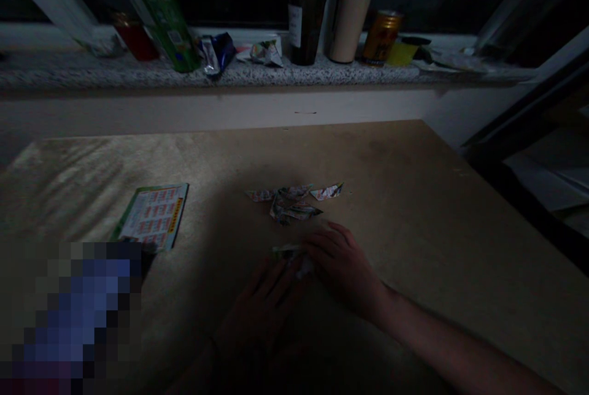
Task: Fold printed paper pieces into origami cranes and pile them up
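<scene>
Both hands are lying low on the brown worktop [414, 211] in dim light, meeting over a small folded piece of printed paper [291, 255]. The left hand [264, 309] is resting flat with its fingers stretched forward, their tips pressing on the near edge of the paper, not curled around anything. The right hand [343, 266] is coming in from the right side, its fingers bent down onto the same paper from above and beside it, pinning it to the worktop; whether any finger is actually pinching the sheet cannot be told in the gloom. Just beyond the fingertips of both hands, a small heap of folded paper pieces [294, 202] is lying apart from the one being pressed. Well to the left of the left hand, a printed calendar card [154, 216] is lying flat, and nearer the left wrist a blurred blue patch is hiding whatever is there. Far beyond the hands, a stone windowsill [257, 73] is carrying a dark bottle [306, 21], a golden can [381, 36], a green packet [161, 11] leaning over, and a red jar [135, 39].
</scene>
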`<state>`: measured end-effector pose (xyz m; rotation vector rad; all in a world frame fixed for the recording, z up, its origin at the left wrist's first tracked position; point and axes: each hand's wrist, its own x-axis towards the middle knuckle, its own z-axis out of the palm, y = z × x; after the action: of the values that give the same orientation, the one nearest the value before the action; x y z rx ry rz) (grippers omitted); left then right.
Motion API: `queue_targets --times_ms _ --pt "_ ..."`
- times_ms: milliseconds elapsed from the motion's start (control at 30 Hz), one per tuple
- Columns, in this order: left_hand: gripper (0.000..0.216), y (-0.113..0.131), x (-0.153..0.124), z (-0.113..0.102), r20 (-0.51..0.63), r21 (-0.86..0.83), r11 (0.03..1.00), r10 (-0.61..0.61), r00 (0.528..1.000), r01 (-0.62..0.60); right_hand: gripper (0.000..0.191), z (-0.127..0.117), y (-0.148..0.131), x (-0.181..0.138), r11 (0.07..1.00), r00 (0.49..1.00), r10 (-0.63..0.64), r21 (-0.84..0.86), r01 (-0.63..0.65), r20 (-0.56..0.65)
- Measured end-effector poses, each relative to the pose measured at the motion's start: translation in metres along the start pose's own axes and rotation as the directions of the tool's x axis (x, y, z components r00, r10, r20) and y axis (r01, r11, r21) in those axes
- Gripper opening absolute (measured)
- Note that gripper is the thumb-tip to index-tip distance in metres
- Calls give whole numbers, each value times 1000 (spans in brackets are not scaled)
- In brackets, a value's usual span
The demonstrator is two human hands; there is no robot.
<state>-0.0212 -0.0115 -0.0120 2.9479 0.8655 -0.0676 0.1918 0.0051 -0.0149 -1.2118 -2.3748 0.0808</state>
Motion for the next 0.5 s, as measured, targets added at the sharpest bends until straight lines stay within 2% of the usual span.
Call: queue_targets --times_ms 100,167,267,300,400,500 --pt "73 -2 -1 8 -71 48 998 -29 997 32 33 1 0 -1 997 998 -50 68 48 26" --pt "73 1 -2 11 -161 61 997 -38 986 48 35 1 0 -1 993 997 -66 101 61 49" --pt "71 8 -4 12 -211 25 986 -156 965 164 36 0 -1 -1 991 994 -73 120 63 77" --pt "70 10 -4 10 -242 14 989 -143 960 150 36 0 -2 -1 991 994 -73 121 63 86" --pt "70 14 -4 3 -252 -5 992 -124 960 126 38 -2 -4 -3 992 992 -67 111 54 109" --pt "73 13 -2 -3 -192 -14 991 -135 972 135 38 -3 -5 -4 993 992 -64 101 53 108"
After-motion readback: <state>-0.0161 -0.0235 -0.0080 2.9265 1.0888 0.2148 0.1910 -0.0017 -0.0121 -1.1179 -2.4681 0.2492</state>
